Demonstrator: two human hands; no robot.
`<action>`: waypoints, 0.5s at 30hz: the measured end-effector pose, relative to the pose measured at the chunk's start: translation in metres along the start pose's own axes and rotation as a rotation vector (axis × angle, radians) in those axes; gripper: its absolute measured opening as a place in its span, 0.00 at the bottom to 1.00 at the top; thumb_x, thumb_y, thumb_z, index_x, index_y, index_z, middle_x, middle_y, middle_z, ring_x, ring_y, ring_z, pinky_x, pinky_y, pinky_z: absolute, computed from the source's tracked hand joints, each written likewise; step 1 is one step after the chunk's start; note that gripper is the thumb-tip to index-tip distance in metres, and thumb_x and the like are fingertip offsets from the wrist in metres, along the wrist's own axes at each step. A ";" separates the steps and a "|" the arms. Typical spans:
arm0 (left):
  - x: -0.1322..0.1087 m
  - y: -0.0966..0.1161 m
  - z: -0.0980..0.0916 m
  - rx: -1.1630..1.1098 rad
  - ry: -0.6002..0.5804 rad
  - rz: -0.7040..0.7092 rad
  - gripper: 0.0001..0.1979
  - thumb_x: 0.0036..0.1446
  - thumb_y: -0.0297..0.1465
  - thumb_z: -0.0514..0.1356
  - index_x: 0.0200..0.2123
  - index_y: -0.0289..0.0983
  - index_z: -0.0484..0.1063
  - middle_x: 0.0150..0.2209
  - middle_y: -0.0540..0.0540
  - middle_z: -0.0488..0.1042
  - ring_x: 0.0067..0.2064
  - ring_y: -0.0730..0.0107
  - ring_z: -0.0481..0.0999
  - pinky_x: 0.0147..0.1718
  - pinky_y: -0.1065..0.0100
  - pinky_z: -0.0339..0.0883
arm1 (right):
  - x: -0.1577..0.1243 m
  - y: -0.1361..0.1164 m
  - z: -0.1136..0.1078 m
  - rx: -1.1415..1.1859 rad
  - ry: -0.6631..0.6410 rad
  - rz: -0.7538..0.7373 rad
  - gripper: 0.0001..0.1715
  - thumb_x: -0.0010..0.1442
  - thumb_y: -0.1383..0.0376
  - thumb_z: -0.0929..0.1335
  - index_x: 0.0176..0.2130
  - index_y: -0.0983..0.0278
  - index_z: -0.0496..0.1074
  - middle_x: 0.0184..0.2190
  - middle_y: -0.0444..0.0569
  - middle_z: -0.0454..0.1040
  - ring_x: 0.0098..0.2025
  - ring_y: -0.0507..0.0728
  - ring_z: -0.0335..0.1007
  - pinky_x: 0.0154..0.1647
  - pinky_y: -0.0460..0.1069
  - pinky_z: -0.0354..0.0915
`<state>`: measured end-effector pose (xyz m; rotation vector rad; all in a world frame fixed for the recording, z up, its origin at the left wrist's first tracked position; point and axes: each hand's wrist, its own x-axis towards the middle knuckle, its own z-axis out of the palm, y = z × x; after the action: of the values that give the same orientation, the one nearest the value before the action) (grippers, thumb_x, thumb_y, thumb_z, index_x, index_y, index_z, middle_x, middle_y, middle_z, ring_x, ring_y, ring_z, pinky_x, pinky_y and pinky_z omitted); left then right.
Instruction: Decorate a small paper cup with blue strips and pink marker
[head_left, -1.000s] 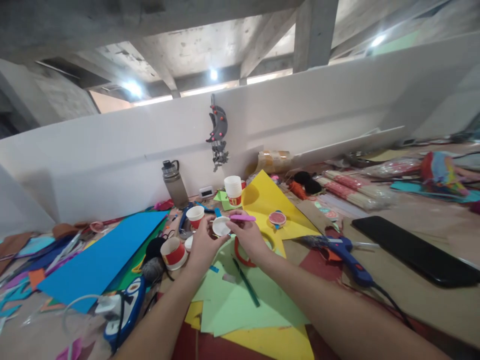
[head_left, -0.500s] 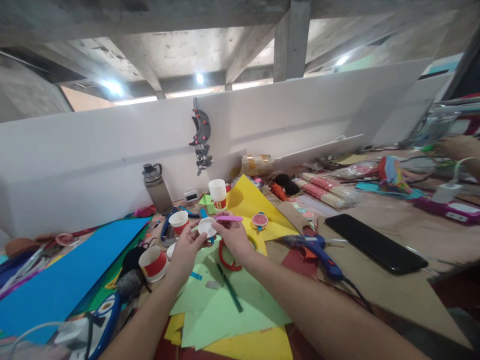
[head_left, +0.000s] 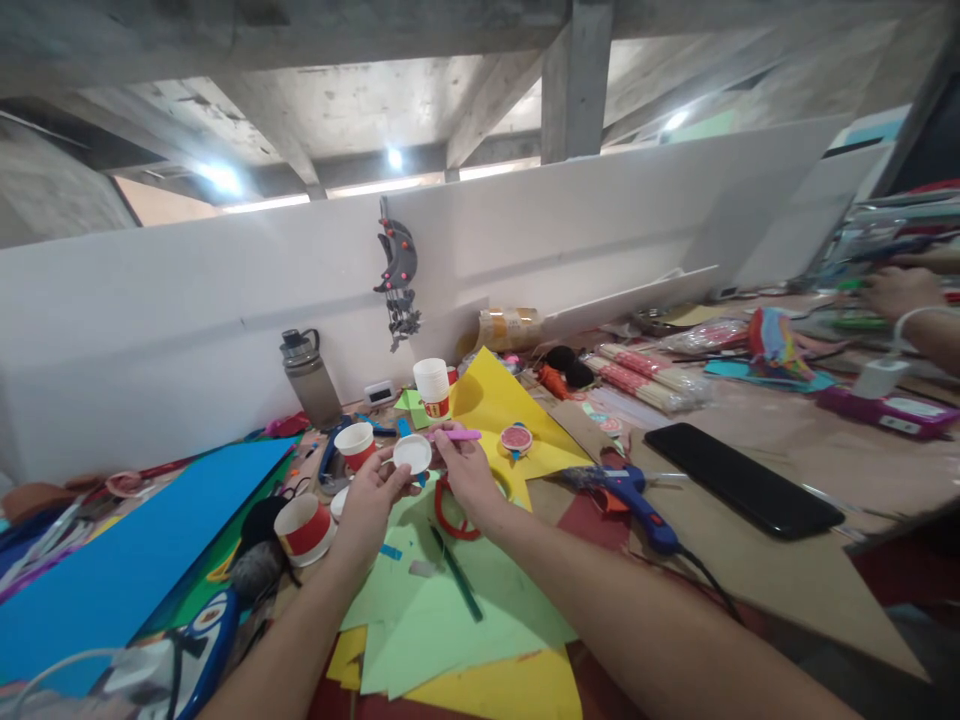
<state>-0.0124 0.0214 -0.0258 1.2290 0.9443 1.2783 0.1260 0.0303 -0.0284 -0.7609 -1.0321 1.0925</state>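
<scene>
My left hand (head_left: 379, 487) pinches a round white paper disc (head_left: 412, 454) by its edge, with a bit of blue strip under it. Closed around a slim pink pen-shaped tool (head_left: 463, 435), my right hand (head_left: 463, 468) sits just right of the disc; the tool's tip is hidden. Below the hands, green paper sheets (head_left: 427, 640) carry a dark green pencil (head_left: 457, 575) and a red ring-shaped thing (head_left: 454, 515). Left of my left hand are two red-and-white paper cups, one upright (head_left: 355, 446) and one tipped (head_left: 304, 528). A similar disc with a red face (head_left: 516, 440) lies on yellow paper (head_left: 551, 425).
A blue glue gun (head_left: 637, 505) with a cord lies right of my right forearm, beside a black phone (head_left: 742, 480). Stacked paper cups (head_left: 431, 388) and a bottle (head_left: 310, 378) stand farther back. Another person's hand (head_left: 904, 290) is at the far right.
My right hand and the pink tool have shifted slightly away from the disc's face, which shows more fully. The view has turned slightly right. The other person's hand has moved left in view.
</scene>
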 end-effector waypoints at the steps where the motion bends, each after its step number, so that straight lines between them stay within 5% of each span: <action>1: 0.000 0.000 0.001 -0.002 -0.001 0.000 0.24 0.45 0.35 0.66 0.45 0.34 0.67 0.34 0.45 0.75 0.33 0.68 0.76 0.31 0.69 0.70 | -0.001 0.000 0.000 -0.007 0.000 -0.003 0.16 0.56 0.53 0.64 0.36 0.63 0.66 0.31 0.46 0.71 0.29 0.52 0.67 0.31 0.48 0.67; 15: -0.001 -0.004 0.002 -0.089 0.049 -0.033 0.21 0.44 0.33 0.67 0.42 0.34 0.68 0.31 0.48 0.74 0.29 0.74 0.74 0.29 0.72 0.70 | -0.005 0.001 -0.002 -0.170 -0.018 -0.060 0.16 0.57 0.53 0.63 0.38 0.62 0.68 0.34 0.47 0.72 0.32 0.54 0.66 0.31 0.48 0.65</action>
<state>-0.0100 0.0209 -0.0294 1.1134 0.9286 1.3158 0.1270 0.0254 -0.0311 -0.8515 -1.1662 0.9707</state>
